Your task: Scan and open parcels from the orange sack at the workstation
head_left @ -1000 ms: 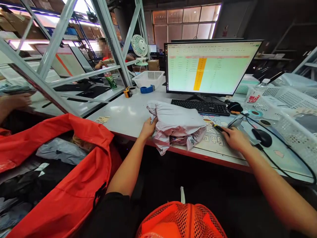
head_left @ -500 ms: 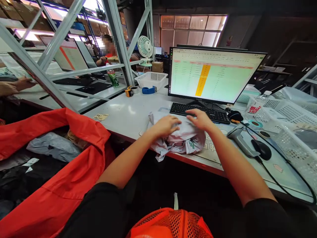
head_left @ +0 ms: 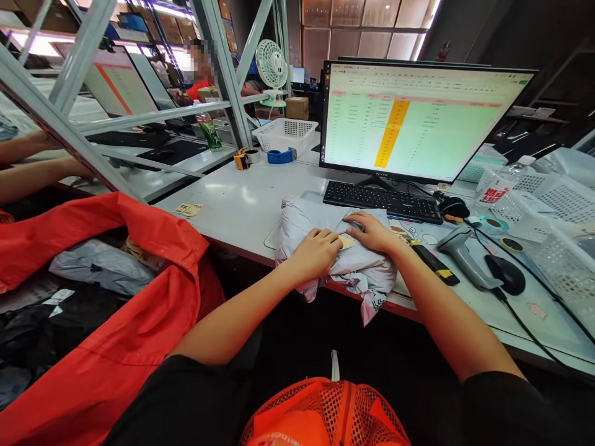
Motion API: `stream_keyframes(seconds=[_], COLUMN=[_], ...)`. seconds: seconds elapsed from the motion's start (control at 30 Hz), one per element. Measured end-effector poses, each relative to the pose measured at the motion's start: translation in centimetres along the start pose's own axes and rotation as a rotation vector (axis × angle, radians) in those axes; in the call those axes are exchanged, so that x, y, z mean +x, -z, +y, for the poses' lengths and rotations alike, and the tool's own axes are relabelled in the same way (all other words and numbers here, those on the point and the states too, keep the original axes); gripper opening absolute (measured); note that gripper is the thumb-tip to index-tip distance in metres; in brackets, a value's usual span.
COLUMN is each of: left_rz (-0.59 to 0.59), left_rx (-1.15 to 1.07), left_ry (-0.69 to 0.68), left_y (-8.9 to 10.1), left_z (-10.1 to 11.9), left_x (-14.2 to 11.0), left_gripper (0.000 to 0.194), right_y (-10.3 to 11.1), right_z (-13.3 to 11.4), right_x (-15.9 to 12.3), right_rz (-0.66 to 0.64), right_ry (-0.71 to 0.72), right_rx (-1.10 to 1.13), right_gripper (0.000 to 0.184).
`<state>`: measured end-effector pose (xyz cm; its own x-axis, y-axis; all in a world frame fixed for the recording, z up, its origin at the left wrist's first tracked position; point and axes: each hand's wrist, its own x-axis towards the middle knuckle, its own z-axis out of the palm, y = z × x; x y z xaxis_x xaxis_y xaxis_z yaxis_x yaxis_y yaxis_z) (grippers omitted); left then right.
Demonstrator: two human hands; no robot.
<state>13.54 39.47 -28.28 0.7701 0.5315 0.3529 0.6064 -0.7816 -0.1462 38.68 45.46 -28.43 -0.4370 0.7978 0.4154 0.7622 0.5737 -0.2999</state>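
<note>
A crumpled pale pink-grey mailer parcel [head_left: 311, 218] lies at the front edge of the white desk [head_left: 232, 204], one corner hanging over the edge. My left hand [head_left: 318, 251] rests on its near side with fingers curled into the plastic. My right hand [head_left: 372, 230] lies flat on top, fingers stretched toward the left hand. A small yellowish patch [head_left: 346, 241] shows between the two hands. To the right, untouched, are a black-and-yellow cutter [head_left: 434, 263] and a grey barcode scanner [head_left: 460, 254].
Behind the parcel stand a keyboard [head_left: 381, 201] and a monitor [head_left: 418, 121] showing a spreadsheet. A mouse [head_left: 509, 275] and white baskets [head_left: 548, 198] are at right. A red sack [head_left: 139, 322] with parcels gapes at left. Another person's arms [head_left: 41, 167] reach in at far left.
My right hand left the scanner and came onto the parcel. Both hands turned and pressed the parcel, which now hangs further over the desk's edge. The view shifted closer.
</note>
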Motion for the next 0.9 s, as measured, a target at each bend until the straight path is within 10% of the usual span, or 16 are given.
stream_keyframes(seconds=[0.27, 0.5, 0.9], left_rz=[-0.107, 0.040, 0.239], left_rx=[-0.055, 0.023, 0.058], left_ry=[0.172, 0.286, 0.281], left_y=[0.3, -2.7, -5.5], left_z=[1.1, 5.2, 4.5], left_x=[2.8, 3.2, 0.2], left_gripper=[0.040, 0.035, 0.034], right_y=[-1.2, -2.4, -3.9], right_z=[-0.2, -1.1, 1.0], right_x=[-0.7, -1.4, -1.4], right_rz=[0.058, 0.110, 0.241], right_ry=[-0.062, -0.095, -0.001], right_rx=[0.003, -0.083, -0.099], right_gripper=[0.040, 0.039, 0.037])
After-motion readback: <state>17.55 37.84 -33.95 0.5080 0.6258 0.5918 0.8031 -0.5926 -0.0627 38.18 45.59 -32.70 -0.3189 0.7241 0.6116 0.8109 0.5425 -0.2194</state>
